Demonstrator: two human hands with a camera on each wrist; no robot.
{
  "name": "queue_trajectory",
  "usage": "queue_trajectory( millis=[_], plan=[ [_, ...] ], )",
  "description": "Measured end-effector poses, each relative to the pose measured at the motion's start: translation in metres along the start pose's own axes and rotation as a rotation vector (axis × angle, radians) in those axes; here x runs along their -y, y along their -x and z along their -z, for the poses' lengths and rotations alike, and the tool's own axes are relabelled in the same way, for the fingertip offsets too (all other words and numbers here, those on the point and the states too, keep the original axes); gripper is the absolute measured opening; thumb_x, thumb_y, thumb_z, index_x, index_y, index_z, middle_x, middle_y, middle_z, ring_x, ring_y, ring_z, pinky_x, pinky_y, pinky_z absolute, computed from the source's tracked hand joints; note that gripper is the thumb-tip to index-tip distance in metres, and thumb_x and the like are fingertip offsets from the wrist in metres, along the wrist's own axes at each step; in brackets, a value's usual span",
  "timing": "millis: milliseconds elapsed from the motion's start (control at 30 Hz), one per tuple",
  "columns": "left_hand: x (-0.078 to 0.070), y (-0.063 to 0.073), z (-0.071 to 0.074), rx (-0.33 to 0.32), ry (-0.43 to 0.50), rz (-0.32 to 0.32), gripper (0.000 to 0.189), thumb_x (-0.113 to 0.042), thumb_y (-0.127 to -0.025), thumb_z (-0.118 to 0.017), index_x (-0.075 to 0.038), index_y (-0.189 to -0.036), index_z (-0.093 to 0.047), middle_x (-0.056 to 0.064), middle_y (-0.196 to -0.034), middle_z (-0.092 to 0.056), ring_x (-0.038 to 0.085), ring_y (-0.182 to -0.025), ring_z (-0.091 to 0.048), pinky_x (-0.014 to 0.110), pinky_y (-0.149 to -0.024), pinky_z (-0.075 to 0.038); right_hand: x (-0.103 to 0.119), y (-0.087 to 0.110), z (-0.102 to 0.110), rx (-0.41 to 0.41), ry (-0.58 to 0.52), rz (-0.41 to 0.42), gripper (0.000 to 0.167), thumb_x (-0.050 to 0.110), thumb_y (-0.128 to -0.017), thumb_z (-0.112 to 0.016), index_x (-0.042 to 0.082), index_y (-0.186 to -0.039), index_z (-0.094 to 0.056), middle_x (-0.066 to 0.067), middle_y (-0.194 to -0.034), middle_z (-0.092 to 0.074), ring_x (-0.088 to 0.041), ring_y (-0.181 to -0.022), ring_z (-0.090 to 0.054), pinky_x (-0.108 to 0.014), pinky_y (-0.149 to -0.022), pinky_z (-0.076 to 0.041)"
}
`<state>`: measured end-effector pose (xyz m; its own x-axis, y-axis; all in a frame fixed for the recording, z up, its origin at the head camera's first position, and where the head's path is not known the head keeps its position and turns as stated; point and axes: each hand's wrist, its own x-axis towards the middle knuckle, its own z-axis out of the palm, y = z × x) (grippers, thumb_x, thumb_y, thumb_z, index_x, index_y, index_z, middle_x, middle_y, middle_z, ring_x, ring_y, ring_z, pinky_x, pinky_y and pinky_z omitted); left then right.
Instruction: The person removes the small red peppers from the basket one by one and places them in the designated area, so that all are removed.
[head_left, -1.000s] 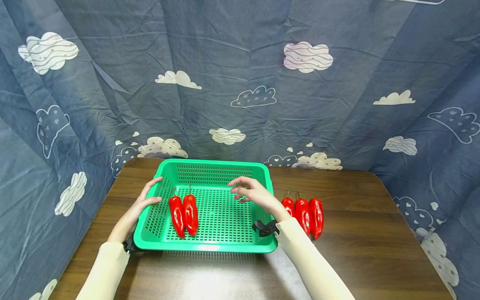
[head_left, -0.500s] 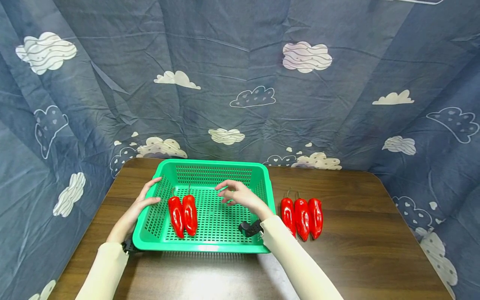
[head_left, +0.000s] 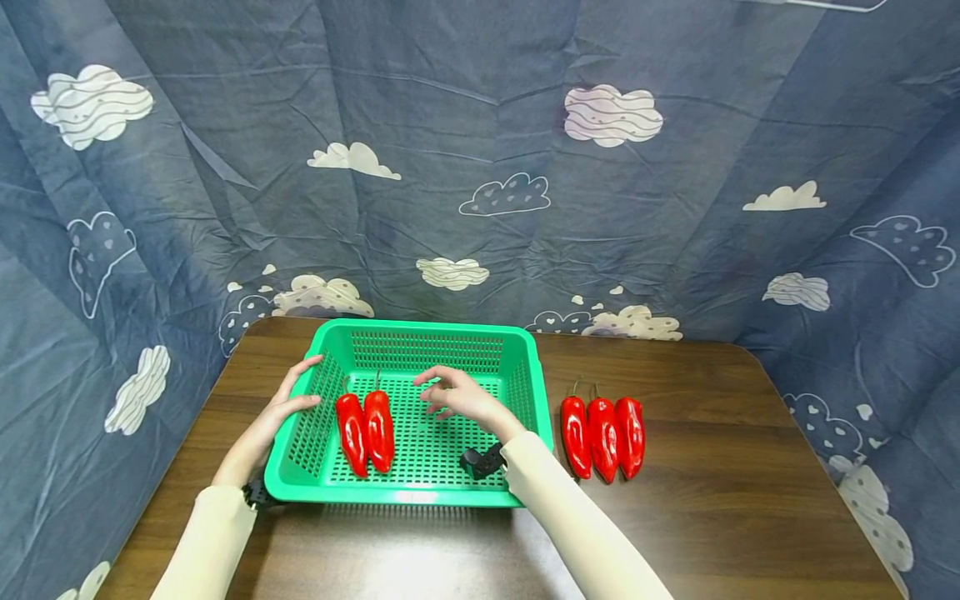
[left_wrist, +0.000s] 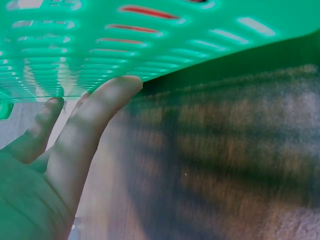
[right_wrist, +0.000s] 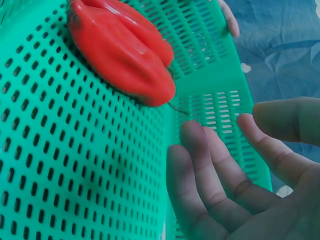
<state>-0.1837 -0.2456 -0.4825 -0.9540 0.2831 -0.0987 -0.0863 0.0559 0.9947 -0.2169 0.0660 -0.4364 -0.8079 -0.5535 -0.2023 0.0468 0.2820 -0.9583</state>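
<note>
Two red peppers, a left one (head_left: 351,435) and a right one (head_left: 379,432), lie side by side in the left half of a green slotted basket (head_left: 405,497). My left hand (head_left: 272,421) rests on the basket's left side, fingers extended. In the left wrist view its thumb (left_wrist: 95,120) lies along the outer wall. My right hand (head_left: 467,398) hovers over the basket's inside, right of the two peppers. Its fingers are loosely bent and hold nothing. From the right wrist view, a pepper (right_wrist: 120,55) is apart from the fingertips (right_wrist: 192,132).
Three more red peppers (head_left: 602,440) lie in a row on the brown wooden table (head_left: 720,483), right of the basket. A blue curtain (head_left: 480,125) with cloud prints hangs behind and at both sides. Each wrist carries a black strap (head_left: 483,461).
My right hand has moved left over the basket, from near its right side toward the middle. All three peppers on the table now show fully. The left hand stays put.
</note>
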Motion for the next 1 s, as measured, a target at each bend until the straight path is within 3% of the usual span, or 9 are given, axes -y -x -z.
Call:
queue_trajectory(
  millis=[167,367,467,667,733,1000],
  plan=[
    [0.001,-0.001,0.001,0.002,0.017,0.009,0.061,-0.016,-0.099,-0.043,-0.028,-0.152,-0.015,0.014,-0.151,-0.006,0.035,-0.117,-0.038,0.044,-0.086,-0.044,-0.003,-0.006,-0.006,0.019,-0.02,-0.008,0.032,0.004,-0.096,-0.05,-0.007,-0.126,-0.051,-0.032,-0.113,-0.057,-0.048,-0.1,-0.058,-0.054,-0.083,-0.048],
    [0.001,-0.002,0.001,-0.014,-0.057,-0.011,0.064,-0.018,-0.098,-0.045,-0.026,-0.153,-0.014,0.009,-0.155,0.002,0.035,-0.129,-0.02,0.044,-0.092,-0.033,-0.005,-0.014,-0.015,0.018,-0.022,-0.025,0.032,0.002,-0.095,-0.05,-0.005,-0.126,-0.052,-0.032,-0.115,-0.057,-0.047,-0.1,-0.058,-0.053,-0.082,-0.049],
    [0.001,-0.002,0.001,-0.011,-0.014,-0.01,0.063,-0.016,-0.098,-0.045,-0.027,-0.152,-0.016,0.013,-0.154,-0.004,0.033,-0.125,-0.03,0.042,-0.091,-0.038,-0.005,-0.017,-0.019,0.028,-0.01,-0.028,0.033,0.002,-0.095,-0.05,-0.005,-0.127,-0.052,-0.032,-0.113,-0.057,-0.045,-0.1,-0.059,-0.053,-0.082,-0.049],
    [0.002,-0.004,0.0,-0.009,0.063,-0.035,0.062,-0.008,-0.097,-0.044,-0.025,-0.151,-0.02,0.02,-0.151,-0.012,0.014,-0.111,-0.049,0.032,-0.085,-0.047,-0.006,-0.023,-0.028,0.064,0.019,-0.042,0.04,-0.001,-0.09,-0.049,-0.002,-0.13,-0.051,-0.031,-0.109,-0.057,-0.034,-0.085,-0.058,-0.05,-0.078,-0.051],
    [0.002,-0.004,0.0,-0.007,0.063,-0.036,0.062,-0.008,-0.097,-0.044,-0.026,-0.151,-0.02,0.02,-0.151,-0.013,0.014,-0.111,-0.05,0.033,-0.085,-0.047,-0.008,-0.026,-0.031,0.064,0.015,-0.053,0.041,-0.002,-0.089,-0.05,-0.001,-0.13,-0.051,-0.028,-0.106,-0.058,-0.029,-0.08,-0.054,-0.049,-0.076,-0.051],
    [0.001,-0.002,0.0,-0.023,-0.041,-0.023,0.063,-0.013,-0.097,-0.045,-0.025,-0.152,-0.017,0.014,-0.153,-0.008,0.021,-0.119,-0.036,0.034,-0.09,-0.04,-0.008,-0.033,-0.039,0.079,0.012,-0.089,0.045,-0.001,-0.089,-0.053,0.006,-0.134,-0.051,-0.008,-0.094,-0.056,-0.028,-0.081,-0.054,-0.049,-0.077,-0.049]
  ],
)
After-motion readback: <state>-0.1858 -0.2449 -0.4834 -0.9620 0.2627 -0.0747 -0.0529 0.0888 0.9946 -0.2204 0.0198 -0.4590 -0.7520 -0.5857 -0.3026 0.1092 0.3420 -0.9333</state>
